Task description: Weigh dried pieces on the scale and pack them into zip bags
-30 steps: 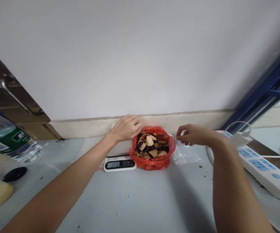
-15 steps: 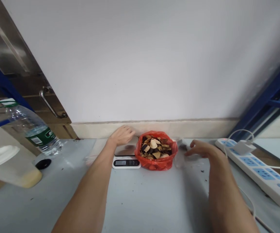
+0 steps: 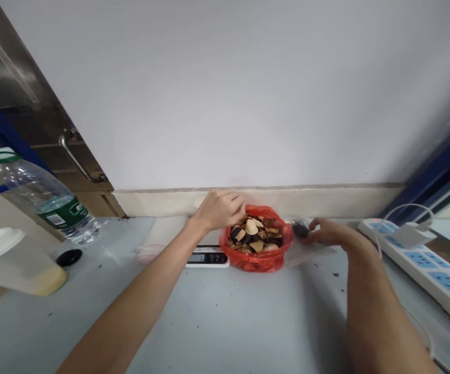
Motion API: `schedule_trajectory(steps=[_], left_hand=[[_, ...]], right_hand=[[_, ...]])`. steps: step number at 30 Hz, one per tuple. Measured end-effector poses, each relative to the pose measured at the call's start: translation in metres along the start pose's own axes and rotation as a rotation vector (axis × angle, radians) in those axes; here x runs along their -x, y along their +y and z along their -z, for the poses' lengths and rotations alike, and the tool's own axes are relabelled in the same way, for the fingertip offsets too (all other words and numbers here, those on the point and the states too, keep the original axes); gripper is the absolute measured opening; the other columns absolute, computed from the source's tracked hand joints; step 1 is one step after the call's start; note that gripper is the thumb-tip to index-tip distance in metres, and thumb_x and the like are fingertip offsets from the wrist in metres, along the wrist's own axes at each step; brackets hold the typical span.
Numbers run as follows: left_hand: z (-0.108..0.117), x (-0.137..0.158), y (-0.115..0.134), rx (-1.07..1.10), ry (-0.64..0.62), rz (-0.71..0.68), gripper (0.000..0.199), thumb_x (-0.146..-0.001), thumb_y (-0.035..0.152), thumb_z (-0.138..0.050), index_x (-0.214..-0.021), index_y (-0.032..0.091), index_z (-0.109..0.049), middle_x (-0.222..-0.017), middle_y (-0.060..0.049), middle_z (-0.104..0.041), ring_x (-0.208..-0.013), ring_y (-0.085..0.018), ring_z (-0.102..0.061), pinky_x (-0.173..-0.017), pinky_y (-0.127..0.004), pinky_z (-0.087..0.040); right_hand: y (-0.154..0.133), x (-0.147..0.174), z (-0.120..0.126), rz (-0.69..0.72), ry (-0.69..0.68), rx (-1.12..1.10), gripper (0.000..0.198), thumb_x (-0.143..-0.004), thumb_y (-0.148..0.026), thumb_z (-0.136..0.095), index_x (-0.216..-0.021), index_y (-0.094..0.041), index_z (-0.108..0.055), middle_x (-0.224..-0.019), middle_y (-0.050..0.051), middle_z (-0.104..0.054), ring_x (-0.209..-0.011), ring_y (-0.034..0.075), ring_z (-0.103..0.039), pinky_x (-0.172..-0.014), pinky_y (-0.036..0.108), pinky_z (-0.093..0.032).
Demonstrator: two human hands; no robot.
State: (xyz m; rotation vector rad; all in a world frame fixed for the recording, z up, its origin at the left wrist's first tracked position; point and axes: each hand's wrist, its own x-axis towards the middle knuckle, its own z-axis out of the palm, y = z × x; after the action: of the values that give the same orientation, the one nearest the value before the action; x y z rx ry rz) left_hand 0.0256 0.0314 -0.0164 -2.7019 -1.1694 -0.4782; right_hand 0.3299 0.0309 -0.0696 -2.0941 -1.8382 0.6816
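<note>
A red plastic bag (image 3: pixel 256 262), its mouth rolled open, holds dried slices (image 3: pixel 253 236) in brown, cream and black. My left hand (image 3: pixel 223 209) is closed above a digital kitchen scale (image 3: pixel 208 258), with its curled fingertips at the bag's left rim; what is in them, if anything, is hidden. The scale's display is lit, and my left forearm covers part of its plate. To the right of the red bag lies a clear plastic bag (image 3: pixel 297 253) with dark pieces (image 3: pixel 300 229) in it. My right hand (image 3: pixel 328 232) has its thumb and index finger closed on this bag at the dark pieces.
Left of the scale lies a stack of clear flat bags (image 3: pixel 158 240). A water bottle (image 3: pixel 67 213), a lidded plastic cup (image 3: pixel 22 265) and a black lid (image 3: pixel 69 257) stand farther left. A power strip (image 3: pixel 423 259) with a charger (image 3: pixel 412 236) lies right. Behind rises a white wall (image 3: pixel 248 93).
My left hand has moved right, from over the scale to the red bag's left rim. The right hand has closed in on the clear bag's dark pieces. The view has shifted slightly.
</note>
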Motion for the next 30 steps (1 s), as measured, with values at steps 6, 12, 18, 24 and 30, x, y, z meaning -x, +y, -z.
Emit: schedule_trajectory(steps=[6, 12, 18, 24, 30], left_hand=[[0.006, 0.023, 0.009, 0.286, 0.065, 0.097, 0.035, -0.104, 0.031, -0.044, -0.088, 0.019, -0.072, -0.084, -0.005, -0.078, -0.073, -0.019, -0.068, -0.071, -0.030, -0.052], [0.009, 0.033, 0.006, 0.691, 0.166, 0.343, 0.047, -0.104, 0.047, -0.050, -0.134, 0.017, -0.069, -0.134, -0.013, -0.076, -0.121, -0.025, -0.072, -0.097, -0.034, -0.059], [0.011, 0.030, 0.000, 1.003, 0.180, 0.418, 0.046, -0.101, 0.045, -0.057, -0.137, 0.017, -0.062, -0.136, -0.012, -0.075, -0.129, -0.025, -0.069, -0.107, -0.035, -0.055], [0.007, 0.034, -0.017, 1.074, 0.313, 0.525, 0.036, -0.093, 0.053, -0.070, -0.109, 0.022, -0.064, -0.110, -0.007, -0.081, -0.103, -0.023, -0.076, -0.093, -0.034, -0.059], [0.002, 0.036, -0.026, 0.801, 0.295, 0.737, 0.032, -0.099, 0.041, -0.063, -0.124, 0.022, -0.062, -0.103, -0.006, -0.079, -0.100, -0.024, -0.077, -0.089, -0.036, -0.061]], right_hand=[[-0.029, 0.025, 0.038, -0.088, 0.119, -0.110, 0.020, -0.075, -0.021, -0.069, -0.090, -0.027, -0.058, -0.076, 0.004, -0.070, -0.077, 0.025, -0.071, -0.069, 0.035, -0.055], [-0.080, 0.057, 0.057, 0.258, 0.333, -0.413, 0.020, -0.067, -0.024, -0.071, -0.079, -0.026, -0.055, -0.089, 0.004, -0.070, -0.082, 0.024, -0.072, -0.075, 0.035, -0.055], [-0.119, 0.055, 0.023, 0.722, 0.105, -0.625, 0.031, -0.067, -0.041, -0.080, -0.081, -0.024, -0.058, -0.087, 0.003, -0.067, -0.085, 0.022, -0.072, -0.075, 0.034, -0.060], [-0.115, 0.042, 0.019, 0.431, -0.043, -0.433, 0.053, -0.062, -0.069, -0.083, -0.076, -0.021, -0.067, -0.073, 0.004, -0.069, -0.068, 0.020, -0.064, -0.061, 0.032, -0.051], [-0.104, 0.033, 0.015, 0.428, -0.354, -0.465, 0.046, -0.064, -0.064, -0.080, -0.057, -0.021, -0.064, -0.063, 0.001, -0.063, -0.064, 0.016, -0.055, -0.062, 0.031, -0.046]])
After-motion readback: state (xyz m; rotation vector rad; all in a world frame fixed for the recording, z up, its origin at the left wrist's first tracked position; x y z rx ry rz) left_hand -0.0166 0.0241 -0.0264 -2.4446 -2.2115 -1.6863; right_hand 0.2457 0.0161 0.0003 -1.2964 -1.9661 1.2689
